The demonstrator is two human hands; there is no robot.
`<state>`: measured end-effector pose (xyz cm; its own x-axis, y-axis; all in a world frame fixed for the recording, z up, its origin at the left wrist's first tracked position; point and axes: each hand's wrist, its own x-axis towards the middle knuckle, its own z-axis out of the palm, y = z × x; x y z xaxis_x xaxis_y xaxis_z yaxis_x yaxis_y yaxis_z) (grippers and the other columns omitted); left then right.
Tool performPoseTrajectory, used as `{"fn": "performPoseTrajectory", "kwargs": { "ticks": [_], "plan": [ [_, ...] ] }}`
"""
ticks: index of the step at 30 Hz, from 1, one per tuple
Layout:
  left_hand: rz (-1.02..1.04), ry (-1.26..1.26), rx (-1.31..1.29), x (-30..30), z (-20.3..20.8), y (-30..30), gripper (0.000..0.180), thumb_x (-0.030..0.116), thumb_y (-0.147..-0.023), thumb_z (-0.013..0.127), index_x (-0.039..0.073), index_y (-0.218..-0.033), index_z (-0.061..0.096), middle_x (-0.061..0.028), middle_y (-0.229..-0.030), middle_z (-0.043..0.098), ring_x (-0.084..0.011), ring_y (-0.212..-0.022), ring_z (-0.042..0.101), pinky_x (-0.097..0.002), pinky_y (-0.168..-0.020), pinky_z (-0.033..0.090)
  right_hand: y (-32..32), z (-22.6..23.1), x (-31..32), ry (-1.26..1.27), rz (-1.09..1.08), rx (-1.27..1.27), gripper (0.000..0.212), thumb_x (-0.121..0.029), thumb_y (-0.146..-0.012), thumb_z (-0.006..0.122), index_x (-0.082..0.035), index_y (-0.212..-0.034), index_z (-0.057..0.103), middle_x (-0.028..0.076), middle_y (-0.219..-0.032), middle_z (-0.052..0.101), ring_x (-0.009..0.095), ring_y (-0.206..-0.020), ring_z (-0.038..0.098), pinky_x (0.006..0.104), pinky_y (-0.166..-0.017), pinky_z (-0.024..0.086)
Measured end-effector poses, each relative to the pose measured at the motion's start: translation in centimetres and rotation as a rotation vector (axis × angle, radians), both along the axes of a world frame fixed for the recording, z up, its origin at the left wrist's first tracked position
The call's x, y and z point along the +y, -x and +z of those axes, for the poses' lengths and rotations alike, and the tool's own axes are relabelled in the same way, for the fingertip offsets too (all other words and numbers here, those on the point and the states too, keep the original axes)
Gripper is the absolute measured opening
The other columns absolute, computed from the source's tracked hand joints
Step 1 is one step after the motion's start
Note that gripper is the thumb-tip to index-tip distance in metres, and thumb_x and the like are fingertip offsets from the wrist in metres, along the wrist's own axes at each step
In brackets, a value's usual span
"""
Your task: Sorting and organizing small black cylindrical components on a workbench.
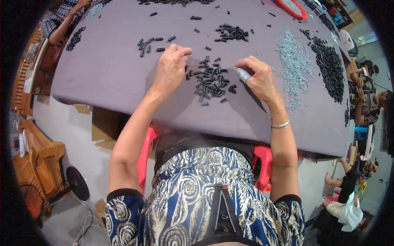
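On the grey tablecloth in front of me lies a loose pile of small black cylindrical parts (211, 80). Just left of it, my left hand (171, 67) is closed with its fingers curled; whatever they may grip is hidden. My right hand (259, 78) is on the pile's right side, thumb and fingers drawn together, and I cannot make out anything between them. A silvery-grey wrap (243, 74) covers its thumb. Beyond my left hand are several spread-out black parts (148, 45). Farther out is another black cluster (232, 33). Right of my right hand spreads a heap of small silvery pieces (293, 61).
A long black heap (328, 67) runs along the table's right side. A red tray (292, 7) of silvery pieces stands at the far right. Another person's arm (63, 30) reaches in at the far left. Below on the left are a black fan (77, 183) and wooden furniture (39, 158).
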<state>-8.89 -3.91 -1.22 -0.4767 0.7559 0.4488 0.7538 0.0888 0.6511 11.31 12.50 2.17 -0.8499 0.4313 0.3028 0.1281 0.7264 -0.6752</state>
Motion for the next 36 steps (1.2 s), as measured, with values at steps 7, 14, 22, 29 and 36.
{"fn": "performPoseTrajectory", "kwargs": {
  "ticks": [7, 14, 22, 29, 36],
  "plan": [
    [-0.264, -0.055, 0.066, 4.0, -0.1, 0.4, 0.026, 0.011, -0.088, 0.053, -0.001, -0.111, 0.053, -0.0166, -0.107, 0.053, -0.0329, -0.096, 0.055, -0.0361, -0.085, 0.046, 0.4, -0.4, -0.5, -0.082, 0.027, -0.015, 0.015, 0.002, -0.077, 0.060, -0.002, -0.091, 0.061, 0.007, -0.075, 0.057, 0.018, -0.069, 0.058, 0.0293, -0.062, 0.046],
    [-0.401, 0.107, 0.185, 4.2, 0.1, -2.7, 0.036, 0.022, -0.088, 0.055, 0.001, -0.116, 0.048, -0.0194, -0.118, 0.047, -0.0371, -0.111, 0.046, -0.0424, -0.094, 0.039, 0.2, -0.7, 0.1, 0.000, -0.009, 0.007, 0.017, 0.002, -0.075, 0.057, -0.003, -0.091, 0.062, 0.012, -0.081, 0.060, 0.027, -0.074, 0.060, 0.0335, -0.066, 0.048],
    [-0.626, 0.099, 0.062, 2.9, 0.3, -4.9, 0.028, 0.013, -0.086, 0.056, 0.002, -0.111, 0.051, -0.0166, -0.113, 0.049, -0.0331, -0.108, 0.049, -0.0396, -0.092, 0.041, 2.8, -0.9, 3.6, -0.178, -0.067, 0.082, 0.026, 0.005, -0.076, 0.051, -0.001, -0.100, 0.059, 0.013, -0.090, 0.061, 0.026, -0.082, 0.061, 0.0321, -0.074, 0.048],
    [-0.616, -0.039, -0.012, 3.1, 0.1, -5.7, 0.019, 0.009, -0.083, 0.060, 0.000, -0.099, 0.057, -0.0140, -0.102, 0.057, -0.0304, -0.097, 0.055, -0.0387, -0.085, 0.045, 7.5, -2.3, 7.5, -0.302, -0.075, -0.055, 0.025, -0.006, -0.079, 0.056, -0.012, -0.103, 0.063, 0.013, -0.096, 0.056, 0.032, -0.095, 0.052, 0.0400, -0.083, 0.044],
    [-0.290, -0.140, -0.048, 1.4, 0.7, -2.9, 0.009, 0.004, -0.078, 0.064, 0.002, -0.086, 0.064, -0.0081, -0.082, 0.062, -0.0209, -0.075, 0.059, -0.0299, -0.066, 0.047, 7.0, -2.7, 3.6, -0.404, 0.022, 0.007, 0.032, 0.001, -0.077, 0.053, -0.011, -0.106, 0.060, 0.013, -0.098, 0.053, 0.033, -0.094, 0.052, 0.0399, -0.081, 0.046]
  ]
}}
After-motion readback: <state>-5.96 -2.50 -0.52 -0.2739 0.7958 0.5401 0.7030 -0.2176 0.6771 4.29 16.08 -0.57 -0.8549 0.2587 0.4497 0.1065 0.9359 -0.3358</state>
